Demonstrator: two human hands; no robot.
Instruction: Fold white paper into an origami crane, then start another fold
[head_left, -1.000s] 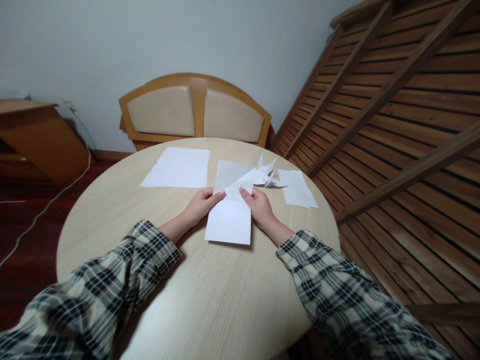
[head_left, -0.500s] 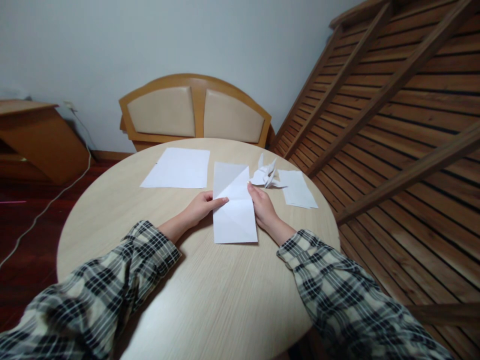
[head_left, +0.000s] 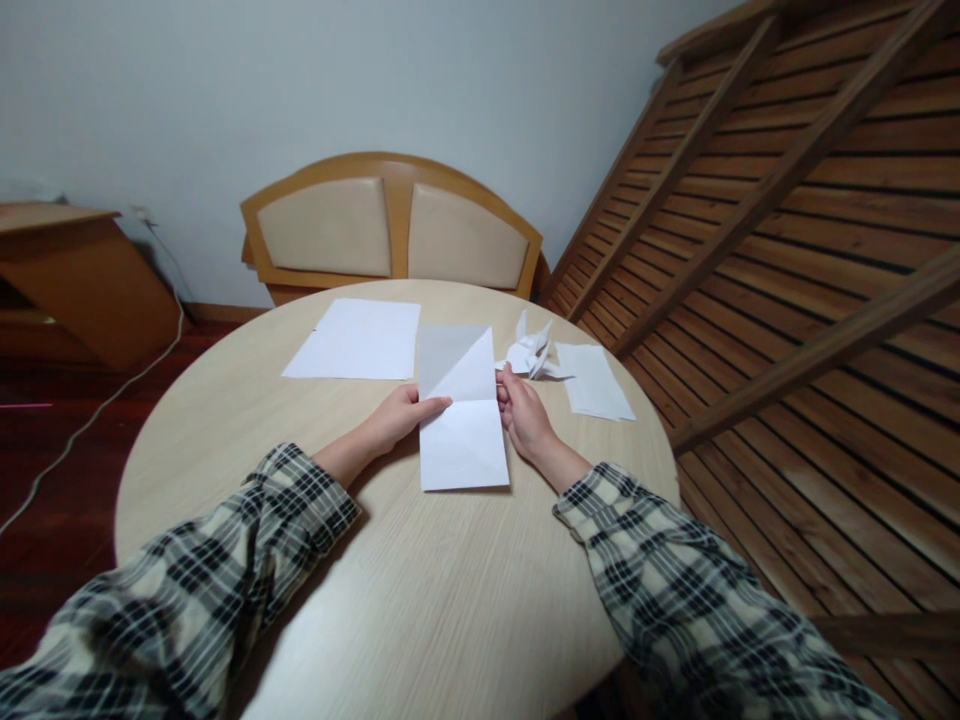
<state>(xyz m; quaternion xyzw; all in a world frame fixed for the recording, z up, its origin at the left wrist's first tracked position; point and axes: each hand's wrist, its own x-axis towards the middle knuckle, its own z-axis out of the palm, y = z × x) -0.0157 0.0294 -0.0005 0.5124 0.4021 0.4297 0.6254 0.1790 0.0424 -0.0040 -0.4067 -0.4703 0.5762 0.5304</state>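
A white sheet of paper (head_left: 461, 440) with a diagonal crease lies in front of me on the round wooden table (head_left: 390, 600); its far half tilts up off the top. My left hand (head_left: 401, 418) rests at the sheet's left edge, fingers pressed against it at the fold line. At the right edge, my right hand (head_left: 523, 415) pinches the sheet with curled fingers. Both arms wear plaid sleeves.
A flat white sheet (head_left: 356, 339) lies at the far left of the table. A folded paper crane (head_left: 529, 350) and a small stack of paper (head_left: 592, 380) sit at the far right. A wooden chair (head_left: 390, 230) stands behind the table; slatted wood panels (head_left: 787, 250) rise on the right.
The diagonal flap that was folded over has been opened back, so the sheet now stands as a rectangle with its far half raised. Both hands shifted slightly along its edges.
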